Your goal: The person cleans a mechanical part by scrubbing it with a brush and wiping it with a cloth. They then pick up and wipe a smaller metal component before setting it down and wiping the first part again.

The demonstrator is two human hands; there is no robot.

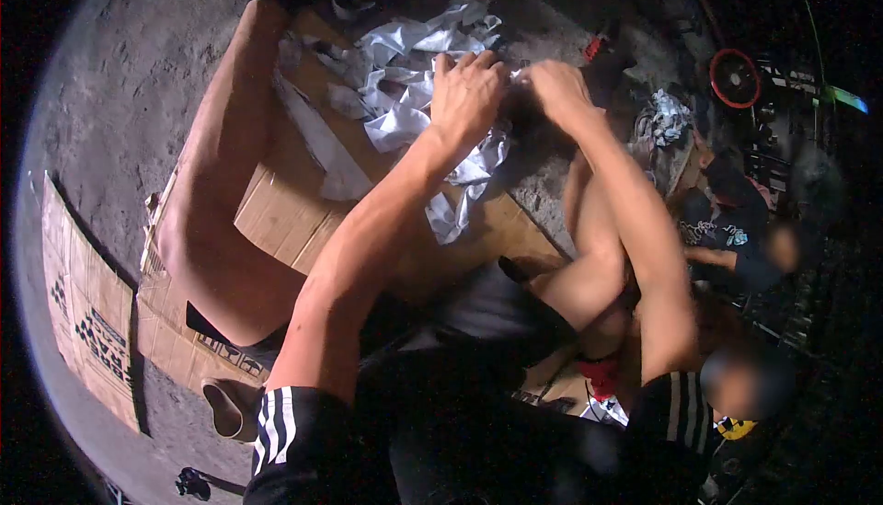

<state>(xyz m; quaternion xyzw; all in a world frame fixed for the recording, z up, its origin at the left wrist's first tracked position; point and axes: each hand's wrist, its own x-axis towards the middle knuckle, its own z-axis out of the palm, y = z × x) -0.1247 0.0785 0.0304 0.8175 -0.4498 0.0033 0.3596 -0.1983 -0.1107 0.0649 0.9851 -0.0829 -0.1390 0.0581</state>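
My left hand is closed, its fingers curled down over the edge of a heap of crumpled pale strips that look like thin sheet or cloth. My right hand sits just to its right, fingers bent and pressed together, slightly blurred. A small pale bit shows in the gap between both hands; what each one grips is hidden behind the fingers. One long strip lies apart on the flattened cardboard between my legs.
Printed cardboard and a beige shoe lie at the left on the grey floor. Another person sits at the right, by a crumpled pale pile. A red ring-shaped wheel stands beyond.
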